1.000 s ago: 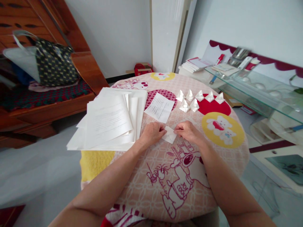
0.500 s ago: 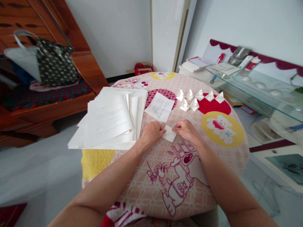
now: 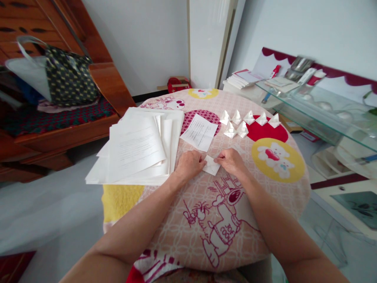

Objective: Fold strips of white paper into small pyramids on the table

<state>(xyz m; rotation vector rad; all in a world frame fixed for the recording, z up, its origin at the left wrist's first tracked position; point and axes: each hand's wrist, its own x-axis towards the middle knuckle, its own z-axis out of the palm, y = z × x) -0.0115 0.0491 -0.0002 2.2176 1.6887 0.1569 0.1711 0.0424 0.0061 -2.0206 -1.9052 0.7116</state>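
A small folded white paper piece (image 3: pixel 211 166) lies on the round table's cartoon-print cloth (image 3: pixel 224 220). My left hand (image 3: pixel 189 164) pinches its left edge with curled fingers. My right hand (image 3: pixel 231 161) pinches its right edge, fingers closed too. Both hands rest on the cloth. Just beyond them lies a printed white sheet (image 3: pixel 199 132), and a stack of white papers (image 3: pixel 138 147) sits to the left, overhanging the table's edge.
Several folded white paper shapes (image 3: pixel 249 121) stand in two rows at the far right of the table. A glass shelf (image 3: pixel 318 110) with bottles and booklets stands on the right. A wooden bench (image 3: pixel 59 125) with a patterned bag (image 3: pixel 67 78) is at the left.
The hands have kept their pinch on the small paper, closing in on it slightly. The view has shifted a little; nothing else on the table moved.
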